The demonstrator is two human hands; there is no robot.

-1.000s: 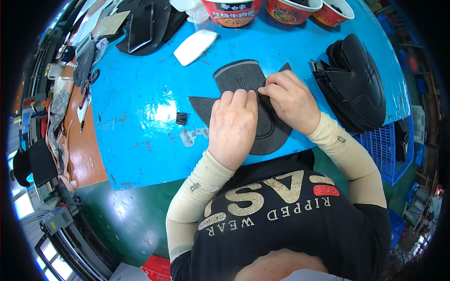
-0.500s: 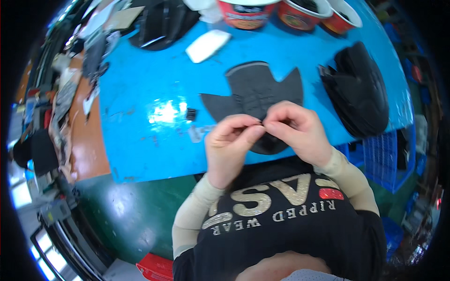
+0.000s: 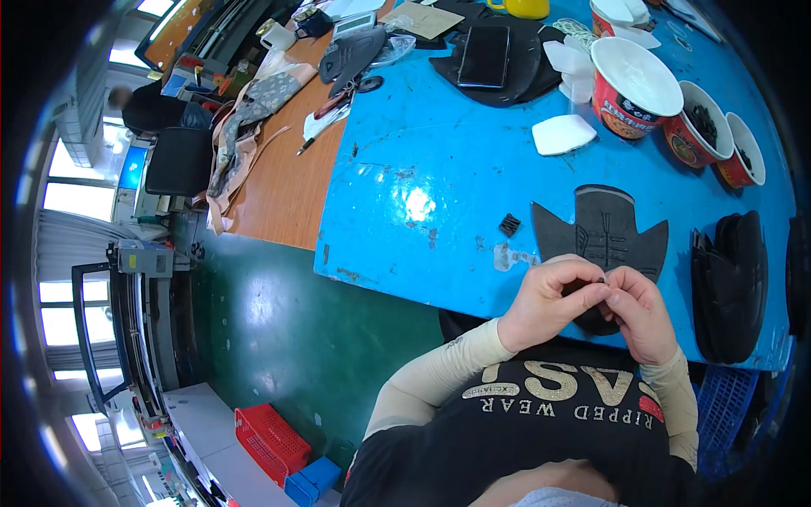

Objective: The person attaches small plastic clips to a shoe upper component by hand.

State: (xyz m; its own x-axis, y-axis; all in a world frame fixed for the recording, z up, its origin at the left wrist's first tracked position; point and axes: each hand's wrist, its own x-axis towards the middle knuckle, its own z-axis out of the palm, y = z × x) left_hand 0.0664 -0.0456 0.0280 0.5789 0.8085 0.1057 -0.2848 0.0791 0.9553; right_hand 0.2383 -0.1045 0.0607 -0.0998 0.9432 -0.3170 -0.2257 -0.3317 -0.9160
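My left hand (image 3: 547, 306) and my right hand (image 3: 644, 318) meet fingertip to fingertip over the table's near edge. Both are closed in a pinch around a small dark piece (image 3: 601, 280), mostly hidden by the fingers. Beneath and beyond them lies a flat black foam-like sheet (image 3: 601, 224) with pointed side wings and short slits in its middle. Its near end is partly covered by my hands. Left of the sheet, a small clump of black strips (image 3: 508, 224) rests on the blue table (image 3: 422, 245).
To the right stands a stack of similar black sheets (image 3: 733, 283). Paper tubs (image 3: 629, 97), two with black bits inside, line the far right, near a white pad (image 3: 563, 135). A phone (image 3: 484, 57) lies on black pieces. A blue crate (image 3: 726, 406) sits below.
The view has swung left, so the table and hands now appear farther right and lower. My hands stay pinched together above the black sheet.
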